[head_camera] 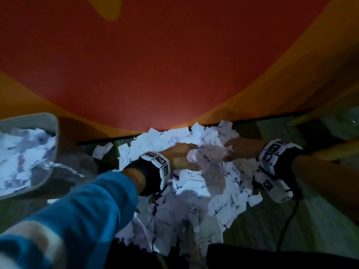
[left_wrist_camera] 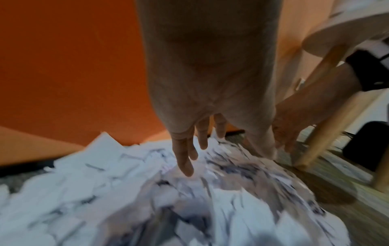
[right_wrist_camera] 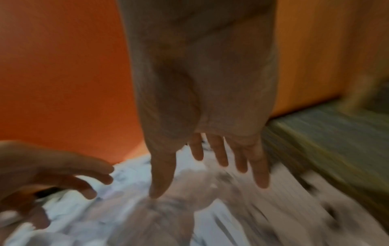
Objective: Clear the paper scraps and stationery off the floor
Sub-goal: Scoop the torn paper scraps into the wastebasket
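the dark greenish-grey carpeted floor (head_camera: pixel 262 226) carries a big heap of torn white paper scraps with dark print (head_camera: pixel 196 183), which lies against the base of the orange-red wall. a pale wooden furniture leg (left_wrist_camera: pixel 322 131) stands on the floor just beside the heap.

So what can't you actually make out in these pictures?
- Writing on the paper scraps: motion blur, every view.
- Any stationery: none shows; the pile may cover it.
- Bin at left: cut off by head view's edge.
- Left hand, right hand: contact with scraps blurred.
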The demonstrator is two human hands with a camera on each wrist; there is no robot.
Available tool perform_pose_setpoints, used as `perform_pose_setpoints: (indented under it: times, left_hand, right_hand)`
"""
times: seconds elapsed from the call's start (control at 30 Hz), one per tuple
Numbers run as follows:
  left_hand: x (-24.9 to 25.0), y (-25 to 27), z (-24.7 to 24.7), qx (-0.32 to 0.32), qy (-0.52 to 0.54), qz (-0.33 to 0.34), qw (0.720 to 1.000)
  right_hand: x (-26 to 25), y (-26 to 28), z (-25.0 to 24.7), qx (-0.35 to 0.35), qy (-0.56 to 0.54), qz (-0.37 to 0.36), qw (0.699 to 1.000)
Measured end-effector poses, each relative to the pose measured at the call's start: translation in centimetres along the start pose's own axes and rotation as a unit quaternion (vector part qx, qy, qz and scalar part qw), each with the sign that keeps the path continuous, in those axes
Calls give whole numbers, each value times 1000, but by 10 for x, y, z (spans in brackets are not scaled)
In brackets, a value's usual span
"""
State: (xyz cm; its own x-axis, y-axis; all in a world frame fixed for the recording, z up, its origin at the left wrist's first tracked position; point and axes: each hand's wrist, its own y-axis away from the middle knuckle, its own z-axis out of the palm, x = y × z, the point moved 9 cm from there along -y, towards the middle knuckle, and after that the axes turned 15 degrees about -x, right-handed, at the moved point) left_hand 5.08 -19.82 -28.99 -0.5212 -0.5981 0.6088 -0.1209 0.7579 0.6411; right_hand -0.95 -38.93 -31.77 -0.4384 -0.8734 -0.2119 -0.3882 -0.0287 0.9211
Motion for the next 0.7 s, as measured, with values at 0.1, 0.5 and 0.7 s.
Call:
perform_pose_setpoints:
  times: [0.1,0.5,0.7]
  left_hand:
    - [11,-40,46,-25,-30,47,998]
    - [3,-68,89,20,-160,-21,987]
    - [-13,-48,54,99,18,-45,994]
  right_hand:
    - [44,-31,32,27,-75,1,997]
    - [13,-63,78,133,-91,-71,984]
    - [13,-28,34,156,-153,-90,972]
